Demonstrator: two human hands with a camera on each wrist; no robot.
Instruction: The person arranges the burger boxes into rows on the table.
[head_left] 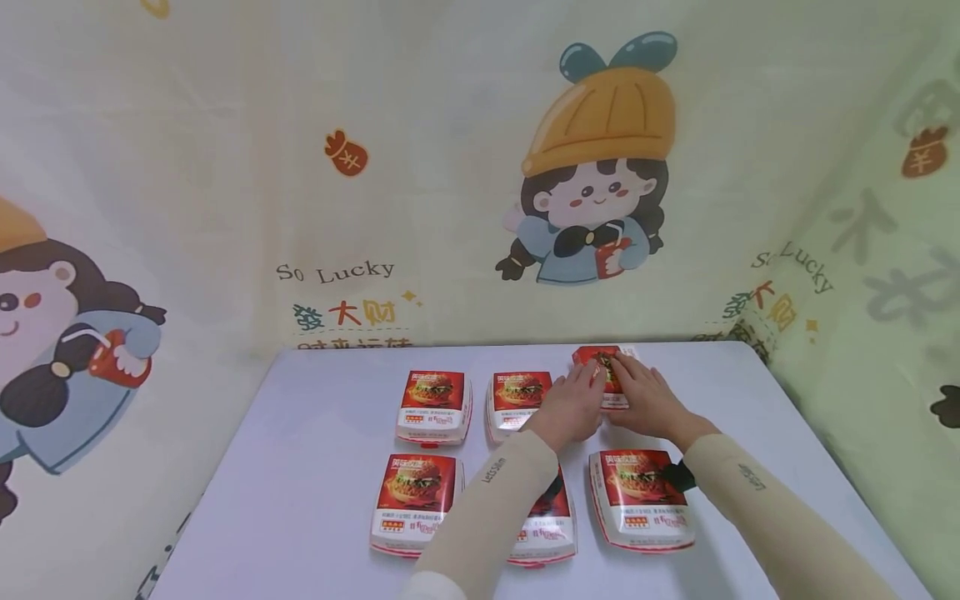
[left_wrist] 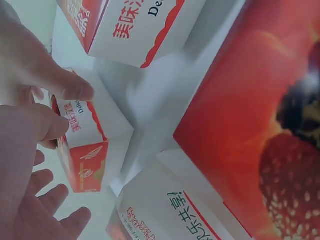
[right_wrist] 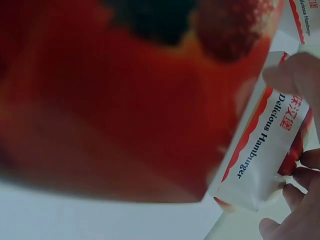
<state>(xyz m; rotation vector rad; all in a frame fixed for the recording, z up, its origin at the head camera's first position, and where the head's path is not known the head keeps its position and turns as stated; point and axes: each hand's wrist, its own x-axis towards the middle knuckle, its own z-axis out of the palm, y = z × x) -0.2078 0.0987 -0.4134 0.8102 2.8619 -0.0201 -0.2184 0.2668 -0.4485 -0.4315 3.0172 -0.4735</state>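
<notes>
At the far right of the table a red and white hamburger box [head_left: 617, 398] sits between both hands. My left hand [head_left: 573, 407] holds it from the left; in the left wrist view its thumb and index finger lie at the box's printed side [left_wrist: 82, 117], with the other fingers spread. On the right, my right hand [head_left: 651, 402] reaches over the top. The right wrist view shows its thumb [right_wrist: 287, 75] on the side marked "Delicious Hamburger" [right_wrist: 262, 142] and its other fingers bent at the opposite edge. The hands cover much of the box.
Beside the left hand stands another box [head_left: 517, 396], and one more [head_left: 434, 407] is farther left. Nearer are a left box [head_left: 416, 500], a middle box [head_left: 543, 533] partly behind the left sleeve, and a right box [head_left: 641, 504]. A printed cloth [head_left: 450, 167] hangs behind the white table [head_left: 300, 467].
</notes>
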